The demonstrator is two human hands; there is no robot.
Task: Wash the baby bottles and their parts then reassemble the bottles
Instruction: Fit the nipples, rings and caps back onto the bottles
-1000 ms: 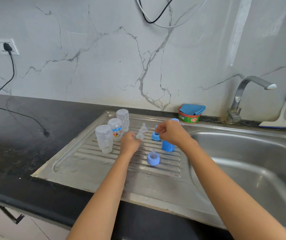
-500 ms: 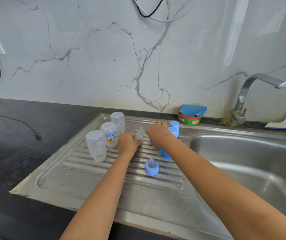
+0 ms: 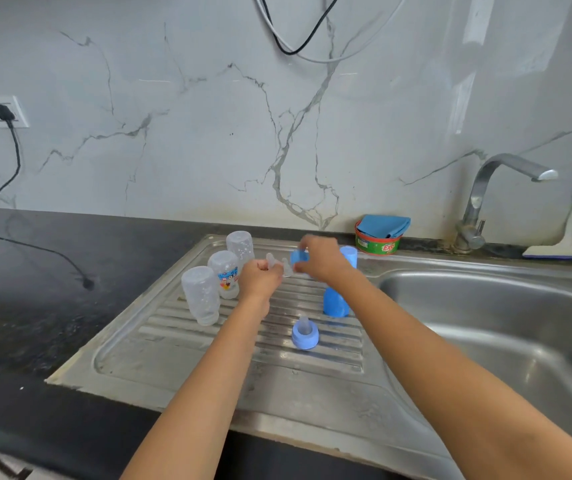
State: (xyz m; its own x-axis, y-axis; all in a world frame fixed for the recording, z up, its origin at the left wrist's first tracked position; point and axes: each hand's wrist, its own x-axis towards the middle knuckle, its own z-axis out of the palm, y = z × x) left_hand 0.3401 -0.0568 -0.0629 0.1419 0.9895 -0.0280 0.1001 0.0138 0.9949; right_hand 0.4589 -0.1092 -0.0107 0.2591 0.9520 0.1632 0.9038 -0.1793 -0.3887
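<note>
A glossy white marble-look wall [image 3: 208, 133] with grey veins fills the upper half, carrying a white socket with a black plug [image 3: 3, 112] at 10 o'clock and looping black and white cables [image 3: 291, 53] at 12 o'clock. Below, a black speckled stone desk [image 3: 35, 323] runs from 9 o'clock, with a stainless-steel sink [image 3: 485, 341] and ribbed drainboard [image 3: 191, 368] set into it toward 4 o'clock. At 3 o'clock stands a curved chrome tap [image 3: 478, 188], a green-and-red tub holding a blue cloth [image 3: 378, 242] on its 9 o'clock side and a white, blue-handled squeegee [image 3: 568, 237] on its 3 o'clock side.
</note>
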